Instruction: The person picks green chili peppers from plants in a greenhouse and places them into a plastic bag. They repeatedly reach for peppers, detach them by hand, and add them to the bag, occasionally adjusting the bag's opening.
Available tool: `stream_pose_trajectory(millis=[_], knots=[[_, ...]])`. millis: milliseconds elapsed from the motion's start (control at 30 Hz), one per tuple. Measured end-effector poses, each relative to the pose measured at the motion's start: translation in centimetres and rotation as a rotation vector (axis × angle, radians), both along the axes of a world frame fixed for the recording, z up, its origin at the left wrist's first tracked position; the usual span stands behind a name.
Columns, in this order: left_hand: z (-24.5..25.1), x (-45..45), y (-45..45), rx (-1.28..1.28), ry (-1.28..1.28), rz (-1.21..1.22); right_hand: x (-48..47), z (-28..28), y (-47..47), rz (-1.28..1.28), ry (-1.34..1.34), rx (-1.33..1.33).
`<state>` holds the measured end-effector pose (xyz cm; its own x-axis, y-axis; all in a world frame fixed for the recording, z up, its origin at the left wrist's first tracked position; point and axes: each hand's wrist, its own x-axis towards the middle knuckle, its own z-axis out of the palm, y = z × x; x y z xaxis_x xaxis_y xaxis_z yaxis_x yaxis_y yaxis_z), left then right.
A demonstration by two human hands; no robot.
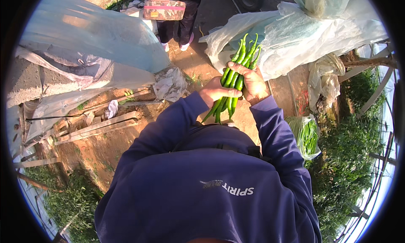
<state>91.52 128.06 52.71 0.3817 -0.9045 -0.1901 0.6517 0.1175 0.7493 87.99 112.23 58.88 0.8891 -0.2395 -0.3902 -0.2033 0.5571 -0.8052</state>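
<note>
Both my hands grip a bundle of long green chili peppers (232, 81) in front of my waist. My left hand (215, 91) wraps the lower part, its thumb lying across the peppers. Higher up, my right hand (251, 81) clasps the same bundle near the stems, thumb over the front. Curved stem ends stick out above my right hand, and the pointed tips hang below my left. The fingers behind the bundle are mostly hidden.
A clear bag of green peppers (307, 137) rests at the right beside leafy plants (348, 148). Ahead stands another person (180, 24) with a camouflage waist bag (164, 10). Plastic sheeting (95, 27) hangs left and right (294, 46). Wooden boards (98, 129) lie on the soil at left.
</note>
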Motion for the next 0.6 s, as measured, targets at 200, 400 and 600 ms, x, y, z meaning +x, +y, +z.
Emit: stream_pose_trajectory(millis=[200,400,600], knots=[[1.5,-5.2,-10.0,0.155,-0.335,-0.114,-7.1,-0.4,-10.2,-0.136,-0.095,0.284],[-0.4,-11.5,-21.5,0.086,-0.312,-0.218,-16.3,-2.8,-18.5,-0.472,-0.218,0.093],[-0.9,-20.5,-33.0,0.200,-1.037,-0.356,-28.2,-2.5,-24.2,-1.082,-0.105,-0.261]])
